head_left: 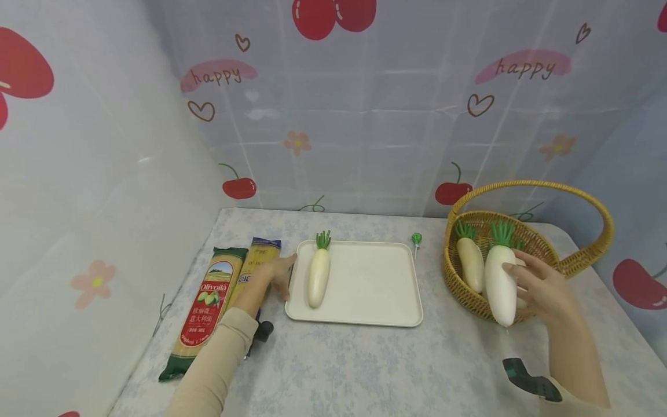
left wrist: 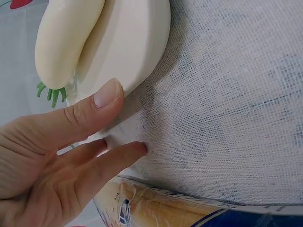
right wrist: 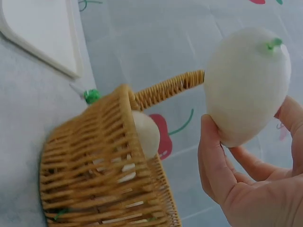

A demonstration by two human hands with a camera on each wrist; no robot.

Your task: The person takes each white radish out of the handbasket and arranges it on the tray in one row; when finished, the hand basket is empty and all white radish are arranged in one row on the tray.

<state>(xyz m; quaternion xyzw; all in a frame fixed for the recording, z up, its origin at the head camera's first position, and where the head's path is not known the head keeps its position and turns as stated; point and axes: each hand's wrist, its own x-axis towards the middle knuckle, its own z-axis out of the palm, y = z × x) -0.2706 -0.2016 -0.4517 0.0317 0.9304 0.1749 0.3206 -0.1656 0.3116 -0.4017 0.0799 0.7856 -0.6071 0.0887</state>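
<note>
A white radish (head_left: 501, 284) with green leaf stubs is gripped by my right hand (head_left: 542, 285) above the near side of a wicker basket (head_left: 471, 304). In the right wrist view the thumb and fingers hold the radish (right wrist: 248, 85) clear of the basket's rim. Another radish (head_left: 471, 263) lies in the basket, and further ones are partly hidden there. My left hand (head_left: 278, 275) is at the left edge of a white tray (head_left: 372, 284), its fingers fairly straight and holding nothing. On the tray's left part lies one radish (head_left: 319, 278).
Left of the tray lie a red-labelled spaghetti pack (head_left: 208, 304) and a yellow pasta pack (head_left: 260, 255), partly under the left arm. A green lollipop (head_left: 416, 238) lies between tray and basket. The basket's tall handle (head_left: 531, 183) arches over its back. A curtain hangs behind the table.
</note>
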